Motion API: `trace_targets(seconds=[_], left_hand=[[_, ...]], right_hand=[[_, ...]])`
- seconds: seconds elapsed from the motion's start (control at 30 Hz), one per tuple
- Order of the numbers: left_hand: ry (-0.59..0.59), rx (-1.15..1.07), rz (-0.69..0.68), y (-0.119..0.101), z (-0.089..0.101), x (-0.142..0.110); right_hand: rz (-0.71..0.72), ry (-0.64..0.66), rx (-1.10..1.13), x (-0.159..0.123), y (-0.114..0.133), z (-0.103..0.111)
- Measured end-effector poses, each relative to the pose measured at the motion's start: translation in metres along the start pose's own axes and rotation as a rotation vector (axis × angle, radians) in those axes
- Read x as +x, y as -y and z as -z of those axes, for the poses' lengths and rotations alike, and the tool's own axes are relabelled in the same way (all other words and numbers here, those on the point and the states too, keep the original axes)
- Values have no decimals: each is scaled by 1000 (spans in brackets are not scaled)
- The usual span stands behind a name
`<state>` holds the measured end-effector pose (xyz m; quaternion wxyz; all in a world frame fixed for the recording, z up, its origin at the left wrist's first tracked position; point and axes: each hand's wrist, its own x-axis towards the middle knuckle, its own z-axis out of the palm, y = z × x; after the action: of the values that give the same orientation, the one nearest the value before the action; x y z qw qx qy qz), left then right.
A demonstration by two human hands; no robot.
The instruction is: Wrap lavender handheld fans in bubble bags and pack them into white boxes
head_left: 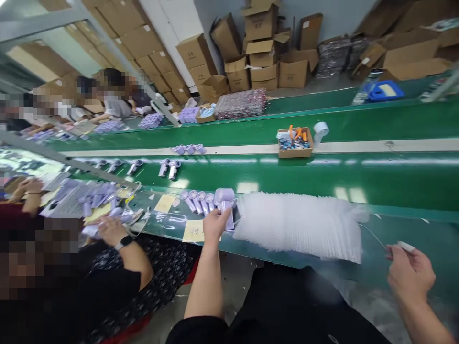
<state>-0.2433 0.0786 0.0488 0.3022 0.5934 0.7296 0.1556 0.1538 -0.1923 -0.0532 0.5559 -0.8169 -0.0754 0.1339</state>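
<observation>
My left hand is closed on the handle of a lilac hair-dryer-shaped device, at the near edge of the green workbench. Just left of it, several similar lilac devices lie in a row. To the right of the device is a long stack of translucent white plastic sleeves, packed upright against each other. My right hand is out at the far right with its fingers pinched. A thin pale cord runs from the stack's end to those fingertips. Something white covers or lies along one finger.
Beyond the bench runs a green conveyor carrying several lilac devices. A small carton of tools and a tape roll stand on the middle strip. A co-worker's hand handles parts at left. Cardboard boxes fill the back.
</observation>
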Motion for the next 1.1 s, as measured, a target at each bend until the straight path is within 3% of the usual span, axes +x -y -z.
trace_targets(seconds=[0.03,0.07,0.13,0.2,0.27,0.33,0.43,0.47,0.53,0.63,0.7,0.8,0.97,1.03,1.1], left_hand=[[65,-203,-41,-17,-7,-10],[177,-393,-74,-37,-21,-23],[505,-622,-122,-81,-67,-64],[826,-584,-200,-121,-127,-115],[1037,-390,-339,-149,-186,-165],[980,-159,-696,-162,-232,-200],[782,292,-1347,-162,-270,-219],[758,469,-1492,-160,-277,-219],[764,780,-1583,-161,-284,-216],[740,911,-1461,-176,-286,-211],[678,790,-1324,-191,-283,-209],[623,461,-993,-209,-279,-211],[811,-128,-561,-211,-283,-227],[805,-285,-402,-207,-284,-233],[736,-393,-339,-204,-280,-238]], right_hand=[[-83,-25,148,-4,13,1],[-162,35,291,-8,27,0],[-246,234,395,-14,53,-2],[-348,547,524,-15,71,-1],[-444,704,611,-8,78,9],[-493,610,620,9,73,30],[-529,386,624,45,51,77],[-571,358,628,57,42,94],[-700,355,611,72,26,124],[-874,436,590,74,10,153],[-950,516,608,63,5,161],[-1002,661,655,42,9,158],[-815,904,696,36,35,130],[-741,953,661,42,40,123],[-716,958,603,45,39,119]])
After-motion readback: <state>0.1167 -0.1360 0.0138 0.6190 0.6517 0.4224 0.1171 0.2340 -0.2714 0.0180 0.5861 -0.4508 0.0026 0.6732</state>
